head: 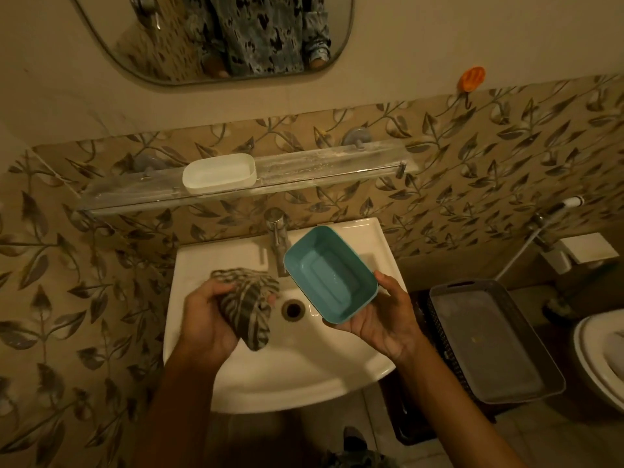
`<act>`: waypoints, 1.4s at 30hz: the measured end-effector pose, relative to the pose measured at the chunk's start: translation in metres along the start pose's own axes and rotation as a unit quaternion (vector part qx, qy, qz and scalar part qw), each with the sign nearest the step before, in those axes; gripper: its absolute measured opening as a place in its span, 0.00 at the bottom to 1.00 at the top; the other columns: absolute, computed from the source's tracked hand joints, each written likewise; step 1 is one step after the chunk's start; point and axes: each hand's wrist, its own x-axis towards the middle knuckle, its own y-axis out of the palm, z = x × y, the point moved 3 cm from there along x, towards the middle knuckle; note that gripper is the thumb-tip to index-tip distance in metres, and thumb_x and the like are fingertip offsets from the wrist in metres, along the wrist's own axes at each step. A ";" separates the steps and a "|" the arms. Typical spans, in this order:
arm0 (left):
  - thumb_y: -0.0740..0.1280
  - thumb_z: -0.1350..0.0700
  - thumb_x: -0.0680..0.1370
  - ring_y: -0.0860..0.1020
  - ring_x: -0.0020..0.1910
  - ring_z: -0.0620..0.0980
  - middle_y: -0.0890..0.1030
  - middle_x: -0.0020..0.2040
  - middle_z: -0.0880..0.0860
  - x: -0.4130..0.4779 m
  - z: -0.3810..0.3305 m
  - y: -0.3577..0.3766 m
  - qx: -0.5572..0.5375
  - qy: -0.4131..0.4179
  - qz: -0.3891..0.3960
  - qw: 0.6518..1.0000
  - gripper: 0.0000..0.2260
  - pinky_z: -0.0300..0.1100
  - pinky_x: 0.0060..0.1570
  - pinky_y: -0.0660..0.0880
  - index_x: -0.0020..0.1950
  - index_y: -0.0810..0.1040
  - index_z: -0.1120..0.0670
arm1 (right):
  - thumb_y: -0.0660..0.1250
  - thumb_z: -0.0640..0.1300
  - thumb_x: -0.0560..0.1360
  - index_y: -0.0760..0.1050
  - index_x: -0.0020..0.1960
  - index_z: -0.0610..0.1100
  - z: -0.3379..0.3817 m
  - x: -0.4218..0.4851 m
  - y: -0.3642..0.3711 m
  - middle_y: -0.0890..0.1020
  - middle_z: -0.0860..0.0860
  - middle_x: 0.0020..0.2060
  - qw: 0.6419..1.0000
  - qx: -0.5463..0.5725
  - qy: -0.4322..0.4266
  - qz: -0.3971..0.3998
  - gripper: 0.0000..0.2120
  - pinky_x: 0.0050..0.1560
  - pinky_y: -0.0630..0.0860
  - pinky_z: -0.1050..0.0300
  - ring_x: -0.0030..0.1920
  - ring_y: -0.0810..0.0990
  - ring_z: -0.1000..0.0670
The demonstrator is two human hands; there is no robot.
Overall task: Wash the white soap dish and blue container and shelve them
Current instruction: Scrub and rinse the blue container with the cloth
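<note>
Blue container (332,276): held above the right half of the sink (304,373), just beside the tap (278,241). It is tilted, with the open side turned up toward the camera. The inside appears empty, with a faint sheen on the floor that may be water.

Right hand (381,315): cupped under the container's near corner, with the thumb laid along the right rim and the fingers curled beneath.

Left hand (209,315): closed round a bunched striped cloth (248,305), which is held low over the basin, just left of the drain (293,309). Cloth and container are apart, and no water is seen running from the tap.

White soap dish (219,173): set upright on the glass shelf (337,163) above the sink, toward the left end. Its part of the task is judged done.

Step in hand: judged to be the wiping or drying of the container, late in the task. Whether it is fully washed cannot be told.

Next move: the cloth has to be brought into the container and run round the walls and corners, while the right hand's grip is kept firm against a possibly wet, slippery rim. After that, a lift to the bare stretch of shelf beside the dish is called for.

Outward: a grey basket (489,342) stands right of the sink, and a mirror (216,35) hangs above the shelf.
</note>
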 end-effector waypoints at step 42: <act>0.69 0.55 0.74 0.71 0.59 0.47 0.75 0.61 0.53 0.003 0.024 0.106 0.677 0.400 -0.069 0.614 0.12 0.26 0.57 0.67 0.57 0.76 0.54 | 0.68 0.54 0.69 0.82 0.56 0.43 -0.010 0.030 -0.029 0.83 0.42 0.53 0.994 0.048 -0.065 -0.071 0.21 0.54 0.79 0.46 0.54 0.80 0.43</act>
